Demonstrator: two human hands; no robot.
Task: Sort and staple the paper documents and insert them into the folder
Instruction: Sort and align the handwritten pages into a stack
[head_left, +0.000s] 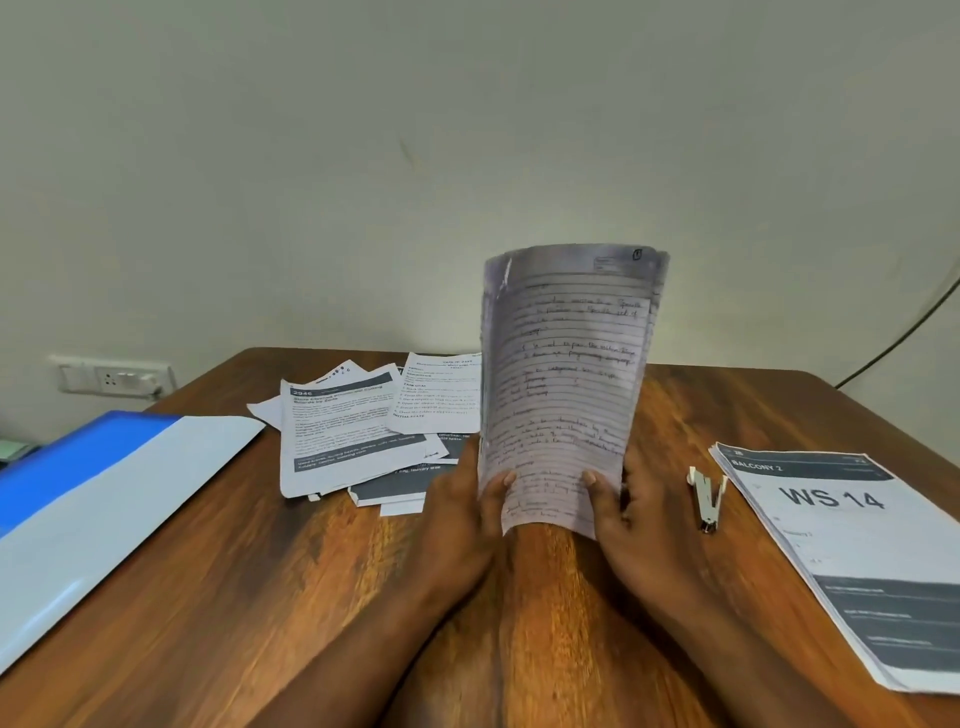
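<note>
A stack of handwritten lined sheets (563, 374) stands upright above the middle of the wooden table (260, 561). My left hand (462, 514) grips its lower left edge, and my right hand (634, 525) grips its lower right edge, thumbs on the front page. A loose pile of printed pages (353, 431) lies spread behind my left hand. A blue folder with a pale cover (93, 499) rests at the left. A small stapler (705, 499) lies to the right of my right hand. A neat stack topped by a "WS 14" page (852, 551) sits at the far right.
A plain wall rises behind the table. A wall socket plate (111, 375) is at the left, just beyond the table's far edge. A dark cable (904, 332) hangs along the wall at the right. Bare wood shows in front of my hands.
</note>
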